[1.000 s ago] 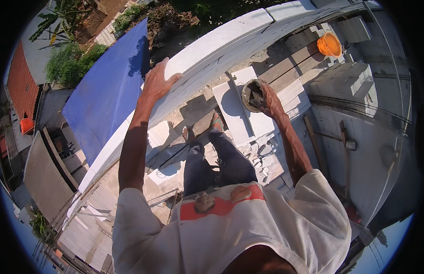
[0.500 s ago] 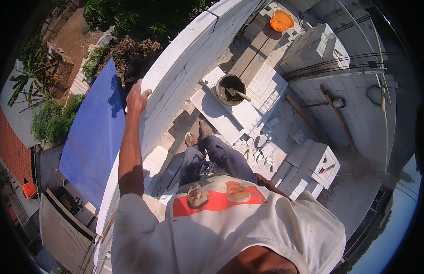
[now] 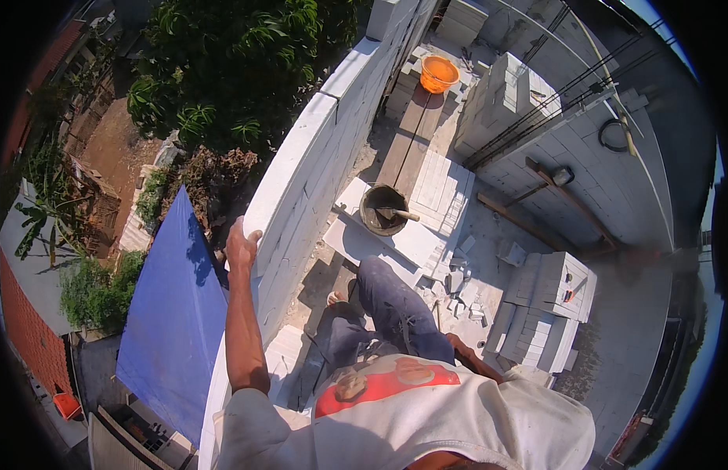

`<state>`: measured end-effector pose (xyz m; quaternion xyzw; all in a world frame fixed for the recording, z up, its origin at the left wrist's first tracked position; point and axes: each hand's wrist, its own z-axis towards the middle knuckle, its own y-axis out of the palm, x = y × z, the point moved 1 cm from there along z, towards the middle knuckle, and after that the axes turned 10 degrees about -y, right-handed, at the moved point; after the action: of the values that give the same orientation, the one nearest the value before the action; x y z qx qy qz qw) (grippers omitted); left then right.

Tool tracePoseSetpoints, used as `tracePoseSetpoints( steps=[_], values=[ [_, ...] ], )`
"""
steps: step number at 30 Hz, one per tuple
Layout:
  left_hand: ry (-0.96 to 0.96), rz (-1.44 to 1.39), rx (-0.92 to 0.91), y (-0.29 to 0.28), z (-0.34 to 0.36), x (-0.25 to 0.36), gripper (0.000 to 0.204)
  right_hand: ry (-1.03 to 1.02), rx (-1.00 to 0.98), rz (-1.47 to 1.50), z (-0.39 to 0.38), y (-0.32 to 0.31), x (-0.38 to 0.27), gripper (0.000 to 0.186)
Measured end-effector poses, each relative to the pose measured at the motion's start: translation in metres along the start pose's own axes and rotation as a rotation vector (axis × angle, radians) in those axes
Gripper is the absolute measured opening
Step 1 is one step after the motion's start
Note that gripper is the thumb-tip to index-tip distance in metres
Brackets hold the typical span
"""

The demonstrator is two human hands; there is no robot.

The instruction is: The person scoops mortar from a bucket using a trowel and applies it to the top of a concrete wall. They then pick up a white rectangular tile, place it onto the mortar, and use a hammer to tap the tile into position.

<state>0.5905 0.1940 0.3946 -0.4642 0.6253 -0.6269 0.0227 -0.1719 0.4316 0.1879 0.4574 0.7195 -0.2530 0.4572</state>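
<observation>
Block wall (image 3: 295, 149) ran up the person's left side, btwn the work floor and the drop by the blue tarp (image 3: 172, 329), and there was the L hand (image 3: 241, 247), planted on its top edge! Grip there: half open, palm down, thumb apart from the fingers, resting on the blocks rather than wrapped right round, w/ nothing loose in it. R hand (image 3: 459, 345) was down by the thigh, mostly hidden, so couldn't tell if it was open, closed or carrying anything. R knee (image 3: 373, 274) was bent fwd, L foot (image 3: 336, 298) planted below, R foot out of sight. Good technique here, imo: press straight down on the wall top, no sideways shove, esp. if the joints were fresh, and keep body wt on the inner side. Footing mattered too: the white panel (image 3: 395, 252) might've tipped, so a flat, slow step was the safe one, clear of the block rubble (image 3: 462, 298). Dark bucket (image 3: 386, 231) stood on that panel, trowel (image 3: 405, 215) inside w/ its handle over the rim, an easy snag for a trouser leg; best given plenty of rm.
</observation>
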Motion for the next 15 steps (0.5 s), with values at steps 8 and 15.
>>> tracePoseSetpoints(
  steps=[8, 15],
  values=[
    [-0.158, -0.084, -0.058, -0.021, -0.012, 0.030, 0.055, -0.006, -0.170, -0.930, 0.073, -0.011, -0.046, 0.040],
    [-0.202, -0.125, -0.075, -0.026, -0.008, 0.044, 0.055, 0.011, 0.078, -0.640, 0.268, -0.051, -0.252, 0.027]
  ],
)
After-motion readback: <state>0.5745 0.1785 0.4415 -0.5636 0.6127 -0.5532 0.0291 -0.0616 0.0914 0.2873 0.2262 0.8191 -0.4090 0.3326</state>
